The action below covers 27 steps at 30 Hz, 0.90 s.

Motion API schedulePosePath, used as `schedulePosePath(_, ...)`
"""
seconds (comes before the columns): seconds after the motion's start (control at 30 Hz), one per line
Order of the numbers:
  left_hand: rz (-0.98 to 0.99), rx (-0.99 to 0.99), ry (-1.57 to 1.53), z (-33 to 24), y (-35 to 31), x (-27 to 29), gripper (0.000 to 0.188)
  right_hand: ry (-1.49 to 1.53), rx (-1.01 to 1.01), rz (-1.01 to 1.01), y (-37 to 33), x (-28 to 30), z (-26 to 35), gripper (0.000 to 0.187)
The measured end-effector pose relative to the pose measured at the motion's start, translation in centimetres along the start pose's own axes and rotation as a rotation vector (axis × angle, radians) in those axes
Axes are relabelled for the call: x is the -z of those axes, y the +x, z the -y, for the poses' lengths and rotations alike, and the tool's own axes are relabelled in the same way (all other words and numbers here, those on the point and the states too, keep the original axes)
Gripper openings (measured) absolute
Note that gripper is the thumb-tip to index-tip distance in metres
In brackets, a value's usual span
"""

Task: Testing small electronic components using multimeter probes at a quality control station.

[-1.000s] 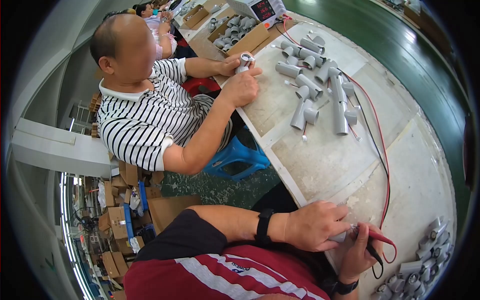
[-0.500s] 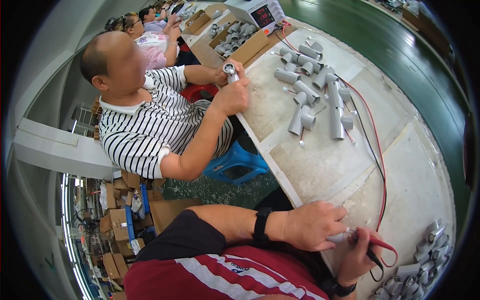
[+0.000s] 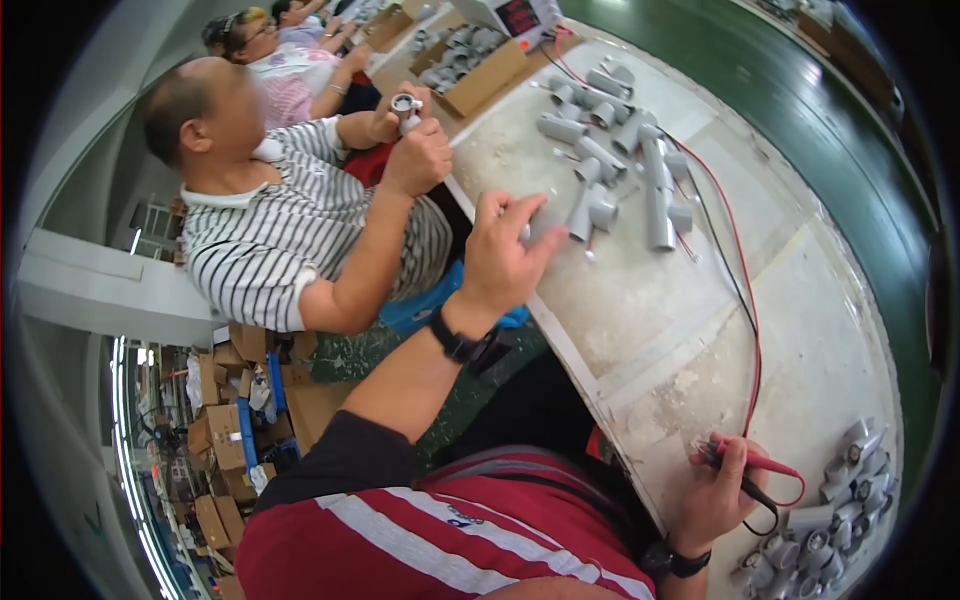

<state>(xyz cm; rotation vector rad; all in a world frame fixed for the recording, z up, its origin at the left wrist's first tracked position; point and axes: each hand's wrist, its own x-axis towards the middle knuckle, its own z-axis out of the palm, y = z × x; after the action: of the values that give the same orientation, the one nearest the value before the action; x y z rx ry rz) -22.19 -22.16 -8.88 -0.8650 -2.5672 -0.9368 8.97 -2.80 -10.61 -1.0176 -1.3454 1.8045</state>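
My left hand (image 3: 502, 258) is stretched out over the table's left edge, near the coworker's forearm. Between its thumb and fingers is a blurred grey tubular fitting (image 3: 544, 226), mostly hidden by the hand. Close to its fingertips lie several grey pipe-shaped fittings (image 3: 583, 212), some with short wires and white plugs. My right hand (image 3: 712, 498) stays low over the near part of the table, closed around a red test probe (image 3: 752, 459) and a black test probe (image 3: 756, 493). The probe tips point left, apart from any fitting.
Red and black leads (image 3: 752, 345) run across the table to a power supply (image 3: 518, 17) at the far end. More grey fittings (image 3: 815, 545) are heaped at the near right. A coworker (image 3: 310, 220) sits at left, holding a grey fitting (image 3: 407, 108); an open carton (image 3: 485, 85) stands beyond.
My left hand has moved away from the probes, up and left toward the spread-out fittings, carrying the grey fitting. My right hand keeps the probes at nearly the same spot. The view has shifted slightly.
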Motion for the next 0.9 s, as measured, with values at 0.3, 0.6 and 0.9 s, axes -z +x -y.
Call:
schedulePosePath(0.3,-0.078,0.086,0.153,3.2,5.6,-4.4,0.040,-0.047,0.011,-0.003,-1.2,0.9,0.7,0.014)
schedulePosePath(0.6,0.420,-0.485,-0.230,-16.0,2.7,-3.2,0.037,-0.637,0.700,0.073,2.2,3.8,-2.4,0.015)
schedulePosePath(0.9,0.848,-1.113,-0.168,-30.9,5.4,-14.7,0.030,-0.247,0.738,0.150,3.3,1.1,-2.7,0.013)
